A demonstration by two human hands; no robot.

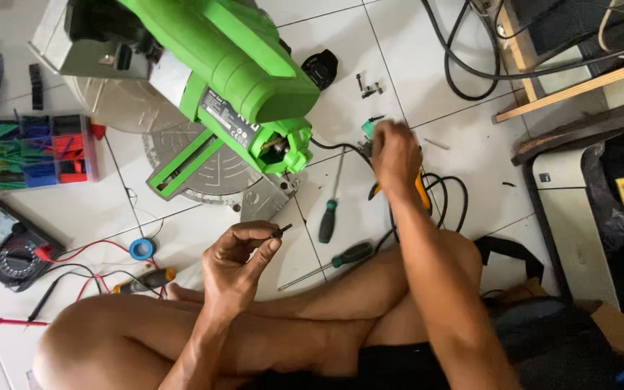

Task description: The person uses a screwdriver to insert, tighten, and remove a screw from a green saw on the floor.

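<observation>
I sit cross-legged on a white tiled floor. My left hand (pixel 240 260) pinches a small dark screw (pixel 280 230) between thumb and fingers, just below the green power saw (pixel 240 65). My right hand (pixel 393 153) reaches out over the floor to the right of the saw. It is blurred and closed around a small green part (pixel 367 128) near orange-handled pliers (pixel 423 189). Two green-handled screwdrivers (pixel 328 217) (pixel 352 254) lie between my hands.
A compartment box of coloured tubing (pixel 30 152) and an analogue multimeter (pixel 5 242) with red and black leads lie at left. A blue tape roll (pixel 142 249), loose screws (pixel 370 89), black cables (pixel 471 72), a wooden frame (pixel 579 87) and a white box (pixel 572 217) surround me.
</observation>
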